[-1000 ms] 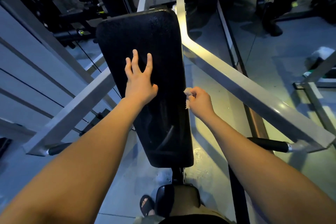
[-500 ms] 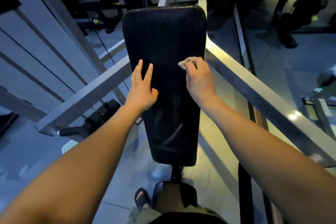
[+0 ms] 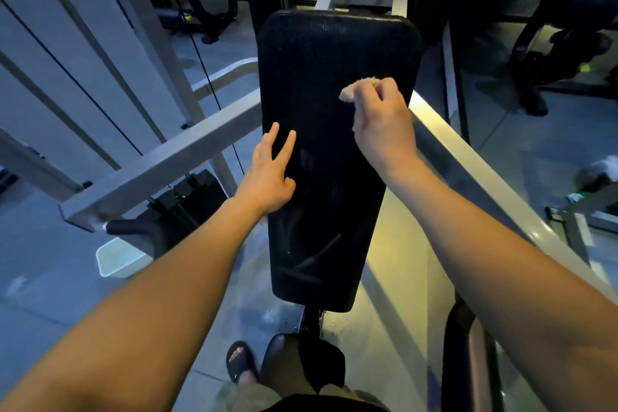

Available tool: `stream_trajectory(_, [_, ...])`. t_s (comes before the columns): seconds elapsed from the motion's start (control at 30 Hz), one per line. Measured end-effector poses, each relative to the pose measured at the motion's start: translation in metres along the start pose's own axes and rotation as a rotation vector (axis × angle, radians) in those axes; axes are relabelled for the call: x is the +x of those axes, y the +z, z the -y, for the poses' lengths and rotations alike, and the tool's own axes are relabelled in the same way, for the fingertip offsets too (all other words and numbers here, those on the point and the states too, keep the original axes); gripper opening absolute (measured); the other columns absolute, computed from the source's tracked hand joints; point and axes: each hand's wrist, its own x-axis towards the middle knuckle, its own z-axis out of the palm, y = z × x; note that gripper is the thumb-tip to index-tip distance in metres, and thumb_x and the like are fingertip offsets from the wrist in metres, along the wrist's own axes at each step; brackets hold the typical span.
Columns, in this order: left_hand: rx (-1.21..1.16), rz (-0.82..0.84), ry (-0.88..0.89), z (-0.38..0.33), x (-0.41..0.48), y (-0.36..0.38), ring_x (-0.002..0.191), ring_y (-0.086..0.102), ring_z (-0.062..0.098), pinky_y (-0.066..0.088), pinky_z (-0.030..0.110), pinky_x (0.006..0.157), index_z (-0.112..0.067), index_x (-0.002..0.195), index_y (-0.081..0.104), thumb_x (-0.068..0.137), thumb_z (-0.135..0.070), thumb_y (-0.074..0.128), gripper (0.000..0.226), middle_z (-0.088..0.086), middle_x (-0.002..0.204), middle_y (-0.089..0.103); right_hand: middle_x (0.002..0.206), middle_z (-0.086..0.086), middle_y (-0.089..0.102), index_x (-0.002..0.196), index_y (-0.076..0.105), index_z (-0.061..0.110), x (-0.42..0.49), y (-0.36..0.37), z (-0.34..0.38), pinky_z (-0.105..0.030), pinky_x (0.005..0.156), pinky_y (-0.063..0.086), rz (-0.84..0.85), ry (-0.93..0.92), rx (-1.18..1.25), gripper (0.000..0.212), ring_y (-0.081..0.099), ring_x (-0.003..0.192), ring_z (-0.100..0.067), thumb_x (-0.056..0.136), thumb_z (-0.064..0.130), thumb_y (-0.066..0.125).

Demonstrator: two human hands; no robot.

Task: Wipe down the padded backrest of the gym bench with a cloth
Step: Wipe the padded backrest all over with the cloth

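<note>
Backrest (image 3: 334,150) between grey frame bars (image 3: 160,160); right hand (image 3: 381,124) clutches cloth (image 3: 354,90), left hand (image 3: 267,177) flat, empty.

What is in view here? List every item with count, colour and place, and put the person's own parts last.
padded backrest: one, black, centre, running away from the camera
cloth: one, pale, bunched in the right hand on the backrest's upper right part
frame bars: two, light grey, one on each side of the backrest
handle grip: one, black, at the near end of the left bar
seat pad: one, black, below the backrest's near end
floor: grey, all around
sandal: one, black, on a foot by the seat
hands: left hand flat on the backrest's left edge; right hand closed on the cloth
</note>
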Motion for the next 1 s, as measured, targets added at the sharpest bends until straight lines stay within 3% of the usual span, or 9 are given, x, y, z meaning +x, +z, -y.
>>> stream_trajectory(0.2, [0.086,-0.002,-0.004,0.006,0.002,0.001,0.153,-0.009,0.020,0.048,0.033,0.098,-0.040,0.159,-0.004,0.092,-0.015,0.057,0.094,-0.018,0.161,-0.026,0.120,-0.014,0.060,0.124,0.066,0.002,-0.072,0.034,0.006,-0.035,0.089,0.053,0.226,-0.075,-0.109,0.028,0.058,0.109,-0.030,0.099,0.003,0.054])
stream_trajectory(0.33, [0.084,0.002,-0.008,0.004,0.001,0.000,0.153,-0.010,0.020,0.047,0.031,0.095,-0.039,0.159,-0.004,0.091,-0.014,0.056,0.094,-0.017,0.161,-0.027,0.124,0.003,0.055,0.130,0.061,0.016,-0.102,0.035,0.011,-0.027,0.088,0.045,0.406,-0.043,-0.042,0.032,0.051,0.110,-0.011,0.106,0.028,0.045])
stream_trajectory(0.4, [0.074,0.002,-0.004,0.002,-0.002,-0.002,0.153,-0.009,0.019,0.045,0.028,0.093,-0.038,0.159,-0.002,0.092,-0.014,0.055,0.092,-0.016,0.162,-0.026,0.128,-0.003,0.054,0.132,0.059,0.015,-0.100,0.027,0.014,-0.032,0.082,0.052,0.512,-0.116,-0.097,0.030,0.055,0.114,-0.021,0.102,0.014,0.054])
stream_trajectory(0.47, [0.082,0.001,0.005,0.002,-0.003,-0.005,0.153,-0.009,0.018,0.043,0.028,0.095,-0.037,0.160,-0.001,0.092,-0.014,0.054,0.090,-0.015,0.163,-0.025,0.124,-0.007,0.056,0.127,0.060,0.015,-0.082,0.014,0.009,-0.040,0.077,0.056,0.450,-0.102,-0.042,0.032,0.058,0.108,-0.030,0.097,0.004,0.056])
stream_trajectory(0.53, [0.087,0.011,0.012,0.003,-0.003,-0.007,0.153,-0.011,0.017,0.043,0.029,0.097,-0.037,0.160,-0.002,0.092,-0.014,0.054,0.091,-0.015,0.162,-0.027,0.121,-0.008,0.060,0.122,0.062,0.013,-0.047,0.004,0.003,-0.036,0.079,0.052,0.308,-0.125,-0.016,0.031,0.057,0.103,-0.029,0.096,0.000,0.051])
stream_trajectory(0.6, [0.085,0.026,0.005,0.002,-0.005,-0.006,0.153,-0.013,0.017,0.043,0.029,0.096,-0.037,0.159,-0.003,0.092,-0.014,0.054,0.092,-0.015,0.162,-0.029,0.117,-0.009,0.062,0.120,0.063,0.011,-0.008,-0.005,-0.001,-0.030,0.079,0.045,0.168,-0.115,-0.041,0.029,0.054,0.101,-0.027,0.098,0.000,0.050])
stream_trajectory(0.73, [0.077,0.025,-0.011,-0.003,-0.006,-0.002,0.153,-0.016,0.017,0.040,0.025,0.092,-0.036,0.160,-0.005,0.092,-0.014,0.055,0.092,-0.014,0.161,-0.031,0.114,-0.016,0.063,0.123,0.066,0.008,0.013,0.005,0.005,-0.037,0.075,0.051,0.091,-0.054,-0.088,0.027,0.060,0.099,-0.033,0.100,0.006,0.052])
stream_trajectory(0.83, [0.105,0.017,-0.010,-0.002,-0.006,-0.001,0.153,-0.016,0.017,0.037,0.029,0.099,-0.035,0.160,-0.005,0.093,-0.014,0.055,0.092,-0.012,0.162,-0.031,0.119,-0.017,0.062,0.130,0.063,0.005,-0.029,0.028,0.018,-0.039,0.072,0.055,0.214,-0.065,-0.096,0.034,0.064,0.099,-0.035,0.098,0.008,0.051])
stream_trajectory(1.0, [0.148,0.056,-0.013,0.004,-0.005,-0.001,0.153,-0.017,0.018,0.035,0.039,0.113,-0.033,0.160,-0.006,0.092,-0.015,0.055,0.093,-0.010,0.162,-0.031,0.129,-0.008,0.056,0.138,0.057,0.015,-0.107,0.044,0.021,-0.033,0.063,0.049,0.621,-0.046,-0.102,0.039,0.062,0.108,-0.029,0.099,0.015,0.062])
